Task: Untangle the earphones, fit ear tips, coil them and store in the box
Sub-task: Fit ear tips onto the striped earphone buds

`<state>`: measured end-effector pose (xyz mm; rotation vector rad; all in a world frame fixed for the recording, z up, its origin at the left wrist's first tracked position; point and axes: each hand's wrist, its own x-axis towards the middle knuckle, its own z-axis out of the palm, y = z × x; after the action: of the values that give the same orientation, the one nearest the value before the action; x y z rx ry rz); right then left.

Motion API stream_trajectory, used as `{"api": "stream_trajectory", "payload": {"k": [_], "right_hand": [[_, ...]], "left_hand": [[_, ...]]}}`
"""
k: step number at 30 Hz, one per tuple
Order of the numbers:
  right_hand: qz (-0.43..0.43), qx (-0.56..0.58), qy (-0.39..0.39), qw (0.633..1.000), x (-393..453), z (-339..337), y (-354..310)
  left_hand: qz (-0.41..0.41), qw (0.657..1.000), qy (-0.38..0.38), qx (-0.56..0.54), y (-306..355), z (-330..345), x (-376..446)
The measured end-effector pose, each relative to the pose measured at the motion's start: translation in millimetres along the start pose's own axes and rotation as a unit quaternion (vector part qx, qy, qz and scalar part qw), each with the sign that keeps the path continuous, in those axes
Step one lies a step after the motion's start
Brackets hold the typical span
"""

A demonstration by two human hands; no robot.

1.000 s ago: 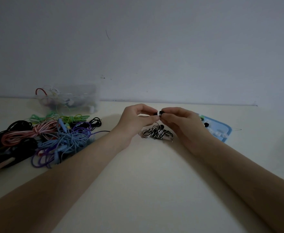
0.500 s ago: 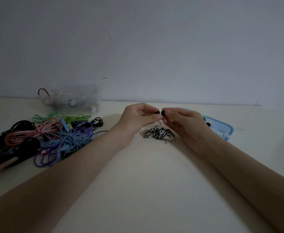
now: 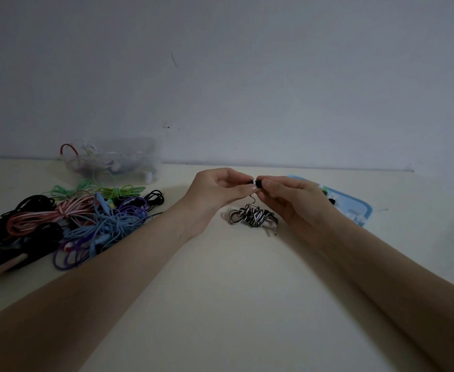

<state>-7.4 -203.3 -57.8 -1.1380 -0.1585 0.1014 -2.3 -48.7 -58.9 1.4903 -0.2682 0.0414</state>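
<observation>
Left hand is pinching the earbud; right hand is pinching a black ear tip against it. Striped cable is lying bundled on the desk; no writing is showing.

A pale cream table meets a grey wall. At its left lies a tangled heap of coloured earphone cables: black, pink, blue, purple and green. Behind the heap, against the wall, stands a clear plastic box holding more earphones. Near the middle rests a black-and-white striped earphone bundle. To the right sits a light blue tray with small ear tips.
</observation>
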Motion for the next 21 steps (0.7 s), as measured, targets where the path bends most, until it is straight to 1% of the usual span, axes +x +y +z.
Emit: {"api": "stream_trajectory", "payload": {"k": [5, 9, 13, 17, 21], "right_hand": [[0.037, 0.017, 0.006, 0.999, 0.8, -1.3, -0.9], [0.062, 0.035, 0.008, 0.997, -0.7, -0.3, -3.2], [0.035, 0.077, -0.001, 0.996, -0.5, 6.6, -8.4], [0.029, 0.061, 0.012, 0.998, -1.3, 5.5, -4.5], [-0.014, -0.012, 0.049, 0.999, -1.3, 2.4, -5.8]], "left_hand": [[-0.012, 1.0, -0.003, 0.001, -1.0, -0.4, -0.3], [-0.025, 0.999, -0.01, -0.024, 0.1, 2.5, -0.7], [-0.022, 0.996, -0.008, -0.091, 4.8, 4.0, 1.3], [-0.026, 0.997, -0.017, -0.07, 2.9, 3.9, 1.6], [-0.032, 0.999, 0.005, -0.042, 0.5, 2.3, 2.5]]}}
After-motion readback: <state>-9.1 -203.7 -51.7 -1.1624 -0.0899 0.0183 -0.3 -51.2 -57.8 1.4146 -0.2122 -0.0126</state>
